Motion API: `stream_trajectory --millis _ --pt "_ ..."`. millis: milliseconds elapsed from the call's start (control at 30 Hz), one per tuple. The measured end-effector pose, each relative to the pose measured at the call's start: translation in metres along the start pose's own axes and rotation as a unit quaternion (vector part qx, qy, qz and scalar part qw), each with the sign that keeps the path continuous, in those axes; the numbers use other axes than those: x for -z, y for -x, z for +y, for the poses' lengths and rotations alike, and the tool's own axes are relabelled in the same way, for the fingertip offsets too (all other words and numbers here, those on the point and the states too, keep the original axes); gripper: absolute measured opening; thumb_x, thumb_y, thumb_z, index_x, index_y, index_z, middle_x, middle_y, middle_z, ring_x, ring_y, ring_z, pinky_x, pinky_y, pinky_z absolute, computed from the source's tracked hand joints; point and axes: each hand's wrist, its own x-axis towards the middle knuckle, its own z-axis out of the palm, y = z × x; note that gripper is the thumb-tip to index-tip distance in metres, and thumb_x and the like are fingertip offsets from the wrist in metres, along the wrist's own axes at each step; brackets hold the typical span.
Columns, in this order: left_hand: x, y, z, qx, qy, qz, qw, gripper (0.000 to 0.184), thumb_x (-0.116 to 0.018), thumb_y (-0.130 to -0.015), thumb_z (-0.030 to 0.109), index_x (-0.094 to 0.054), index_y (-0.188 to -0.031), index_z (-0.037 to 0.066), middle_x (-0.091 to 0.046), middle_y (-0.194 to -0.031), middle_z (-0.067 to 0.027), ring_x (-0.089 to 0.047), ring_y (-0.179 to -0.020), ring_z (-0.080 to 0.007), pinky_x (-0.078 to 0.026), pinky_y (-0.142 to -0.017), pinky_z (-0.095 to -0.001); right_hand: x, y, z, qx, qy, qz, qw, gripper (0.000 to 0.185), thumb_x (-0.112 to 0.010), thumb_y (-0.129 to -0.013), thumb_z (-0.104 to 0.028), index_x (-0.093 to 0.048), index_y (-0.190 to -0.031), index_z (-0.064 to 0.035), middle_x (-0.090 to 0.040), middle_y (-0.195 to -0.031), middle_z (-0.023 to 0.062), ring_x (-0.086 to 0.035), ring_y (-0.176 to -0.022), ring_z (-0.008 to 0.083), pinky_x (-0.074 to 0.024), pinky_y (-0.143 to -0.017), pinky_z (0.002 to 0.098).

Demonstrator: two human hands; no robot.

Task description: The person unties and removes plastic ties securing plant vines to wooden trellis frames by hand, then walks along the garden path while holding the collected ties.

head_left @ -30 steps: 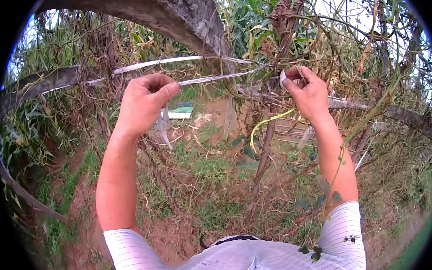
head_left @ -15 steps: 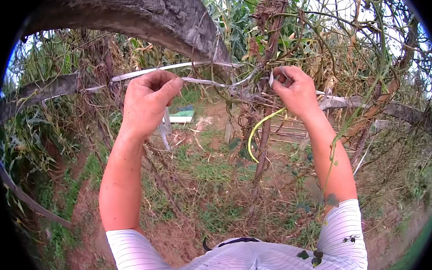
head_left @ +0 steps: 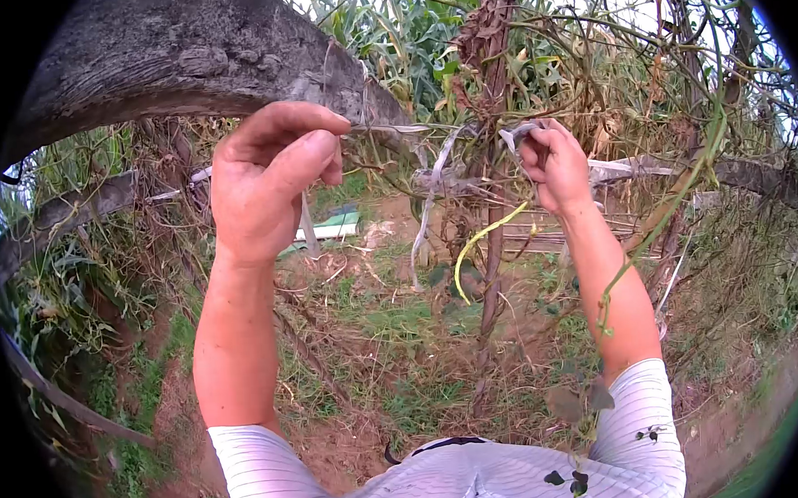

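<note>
My left hand (head_left: 275,170) is raised at the left of centre, thumb and forefinger pinched at the end of a thin pale strip that runs right to the upright stem. Another pale strip (head_left: 426,214) hangs loose between my hands from the crossing of stem and branches. On the right, my right hand (head_left: 555,162) is closed on a greyish-white strip (head_left: 517,135), just beside the brown vine-wrapped stem (head_left: 489,76). A yellow-green bean pod (head_left: 481,241) hangs below, between that stem and my right hand.
A thick grey wooden beam (head_left: 177,63) arches over the upper left, close above my left hand. Tangled vines (head_left: 677,85) fill the right side. Corn plants (head_left: 390,36) stand behind. A green and white object (head_left: 331,227) lies on the ground beyond.
The pale strip that ran from my left hand now hangs between the hands. The beam looms larger at upper left, and my left hand appears higher and nearer to it.
</note>
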Motion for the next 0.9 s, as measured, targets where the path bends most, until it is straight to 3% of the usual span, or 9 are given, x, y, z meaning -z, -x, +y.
stream_trajectory --millis 67,133,333,400,467,567,667,733,900 --pt "-0.016 -0.002 0.013 0.035 0.038 -0.159 0.986 0.025 -0.072 -0.084 0.012 -0.068 -0.103 -0.005 -0.067 -0.078 -0.0087 -0.063 -0.069 -0.0162 -0.050 -0.062 -0.0283 -0.003 -0.002 0.006 0.019 -0.020 0.010 1.000 0.012 -0.046 -0.096 -0.015 -0.050 -0.088 -0.0073 -0.046 -0.068 -0.0010 -0.035 -0.053 0.0060 -0.0247 -0.042 0.0203" --pt "-0.045 0.002 0.025 0.073 -0.071 -0.216 0.971 0.022 -0.073 -0.084 0.014 -0.070 -0.098 -0.003 -0.066 -0.073 -0.0078 -0.063 -0.066 -0.0155 -0.051 -0.059 -0.0283 -0.002 -0.009 0.015 0.030 -0.206 -0.062 0.976 0.013 -0.051 -0.092 -0.014 -0.054 -0.081 -0.0073 -0.048 -0.066 0.0008 -0.037 -0.051 0.0066 -0.0232 -0.040 0.0212" --pt "-0.102 -0.001 -0.025 0.060 -0.364 -0.368 0.853 0.024 -0.065 -0.089 0.015 -0.070 -0.108 0.001 -0.070 -0.098 -0.0155 -0.069 -0.087 -0.0292 -0.054 -0.078 -0.0377 -0.004 -0.003 0.001 0.024 -0.237 0.017 0.971 0.017 -0.052 -0.092 -0.016 -0.050 -0.076 -0.0082 -0.046 -0.070 -0.0019 -0.035 -0.053 0.0066 -0.0242 -0.040 0.0214" --pt "-0.118 0.002 -0.042 0.056 -0.421 -0.272 0.864 0.026 -0.060 -0.091 0.016 -0.069 -0.110 0.002 -0.070 -0.101 -0.0187 -0.068 -0.091 -0.0342 -0.053 -0.082 -0.0410 0.025 -0.003 -0.007 0.014 -0.412 -0.149 0.899 0.017 -0.052 -0.093 -0.017 -0.051 -0.079 -0.0078 -0.041 -0.068 -0.0024 -0.032 -0.052 0.0068 -0.0247 -0.041 0.0219" --pt "-0.124 -0.001 -0.056 0.057 -0.440 -0.209 0.872 0.026 -0.058 -0.091 0.016 -0.069 -0.111 0.003 -0.070 -0.101 -0.0190 -0.068 -0.092 -0.0342 -0.053 -0.083 -0.0409 0.044 0.009 -0.015 -0.032 -0.351 -0.173 0.920 0.012 -0.053 -0.094 -0.016 -0.053 -0.086 -0.0071 -0.037 -0.067 -0.0037 -0.030 -0.052 0.0061 -0.0235 -0.042 0.0215" --pt "-0.126 -0.010 -0.061 0.065 -0.462 -0.129 0.875 0.027 -0.057 -0.092 0.018 -0.069 -0.111 0.003 -0.070 -0.101 -0.0190 -0.068 -0.092 -0.0341 -0.053 -0.084 -0.0404 0.045 0.062 -0.042 -0.040 -0.088 -0.117 0.988 0.022 -0.055 -0.091 -0.007 -0.056 -0.113 0.0007 -0.038 -0.068 -0.0055 -0.030 -0.049 0.0034 -0.0191 -0.041 0.0194" --pt "-0.125 -0.012 -0.072 0.035 -0.477 -0.066 0.876 0.026 -0.058 -0.090 0.017 -0.071 -0.110 0.006 -0.071 -0.098 -0.0177 -0.069 -0.087 -0.0312 -0.053 -0.081 -0.0385 0.064 0.101 -0.064 0.024 0.101 -0.016 0.994 0.030 -0.057 -0.091 -0.011 -0.055 -0.117 0.0037 -0.035 -0.066 -0.0058 -0.027 -0.047 0.0026 -0.0177 -0.040 0.0192" --pt "-0.121 -0.016 -0.079 -0.010 -0.458 0.029 0.889 0.025 -0.060 -0.088 0.015 -0.071 -0.109 0.006 -0.071 -0.093 -0.0160 -0.069 -0.081 -0.0261 -0.053 -0.077 -0.0358 0.083 0.119 -0.078 0.000 0.076 0.036 0.996 0.032 -0.060 -0.089 -0.011 -0.055 -0.116 0.0057 -0.037 -0.066 -0.0056 -0.028 -0.047 0.0017 -0.0189 -0.040 0.0186" --pt "-0.107 -0.026 -0.105 0.029 -0.480 0.063 0.875 0.020 -0.066 -0.083 0.012 -0.072 -0.101 0.006 -0.071 -0.087 -0.0104 -0.067 -0.074 -0.0186 -0.053 -0.072 -0.0326 0.109 0.165 -0.088 0.018 0.024 -0.035 0.999 0.025 -0.065 -0.090 -0.018 -0.061 -0.099 0.0042 -0.041 -0.061 -0.0048 -0.032 -0.048 0.0024 -0.0212 -0.042 0.0194"
